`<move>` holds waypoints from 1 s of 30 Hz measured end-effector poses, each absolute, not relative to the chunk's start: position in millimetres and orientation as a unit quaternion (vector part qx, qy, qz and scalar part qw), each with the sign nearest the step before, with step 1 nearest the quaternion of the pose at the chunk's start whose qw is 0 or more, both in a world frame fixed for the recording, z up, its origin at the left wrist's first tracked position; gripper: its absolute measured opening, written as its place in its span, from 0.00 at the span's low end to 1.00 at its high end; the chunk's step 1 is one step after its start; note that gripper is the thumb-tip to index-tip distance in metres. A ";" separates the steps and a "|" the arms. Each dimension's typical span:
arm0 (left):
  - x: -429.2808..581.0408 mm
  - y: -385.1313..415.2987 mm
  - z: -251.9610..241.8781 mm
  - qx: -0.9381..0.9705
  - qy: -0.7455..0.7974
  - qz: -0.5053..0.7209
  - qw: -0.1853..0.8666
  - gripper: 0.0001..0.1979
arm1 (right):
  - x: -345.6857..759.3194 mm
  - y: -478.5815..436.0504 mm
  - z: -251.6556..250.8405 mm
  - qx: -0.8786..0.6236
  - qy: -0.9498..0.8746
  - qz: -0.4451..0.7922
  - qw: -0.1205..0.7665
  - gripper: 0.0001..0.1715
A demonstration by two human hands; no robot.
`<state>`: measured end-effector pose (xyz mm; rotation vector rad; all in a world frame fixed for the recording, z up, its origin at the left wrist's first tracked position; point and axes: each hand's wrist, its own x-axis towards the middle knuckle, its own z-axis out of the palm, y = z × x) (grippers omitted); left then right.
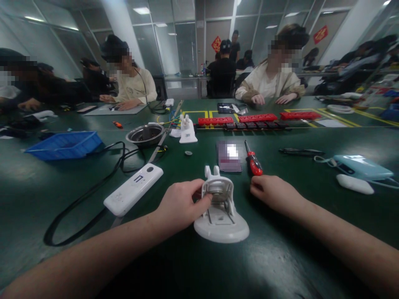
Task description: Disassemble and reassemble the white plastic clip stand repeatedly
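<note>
In front of me a white plastic stand (222, 227) with a rounded base and an open hollow neck sits on the green table. My left hand (183, 203) grips the side of its neck, thumb at the opening, where metal parts show. My right hand (274, 192) rests curled on the table at the butt end of a red-and-black screwdriver (254, 164). Its fingers are closed, and what they hold, if anything, is hidden. The screwdriver's shaft points away from me. Just beyond the stand lies a phone (229, 157) with its screen lit.
Left are a white power bank (134, 189), black cable, blue tray (64, 145) and metal bowl (145, 133). Another white stand (188, 131) is farther back, near red strips (258, 118). Tweezers (301, 152) and a light-blue device (361, 166) lie right. People sit across the table.
</note>
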<state>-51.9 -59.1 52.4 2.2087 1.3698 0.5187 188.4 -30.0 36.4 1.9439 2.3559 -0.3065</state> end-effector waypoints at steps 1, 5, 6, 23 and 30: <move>-51.7 -59.3 52.6 0.809 0.500 0.191 0.241 0.10 | 187.6 -30.5 39.4 0.627 0.771 -0.110 0.026 0.12; -51.6 -59.1 51.9 0.814 0.495 0.201 0.228 0.10 | 184.2 -38.1 61.2 0.570 0.790 -0.207 -0.095 0.12; -51.7 -58.8 51.3 0.814 0.494 0.203 0.227 0.10 | 182.7 -42.0 69.1 0.548 0.791 -0.237 -0.136 0.12; -53.8 -54.3 43.8 0.805 0.494 0.221 0.244 0.08 | 128.3 -54.0 79.2 0.298 0.917 -0.016 -0.266 0.07; -52.8 -53.9 42.9 0.808 0.489 0.226 0.237 0.06 | 125.4 -52.8 76.2 0.284 0.921 -0.006 -0.265 0.07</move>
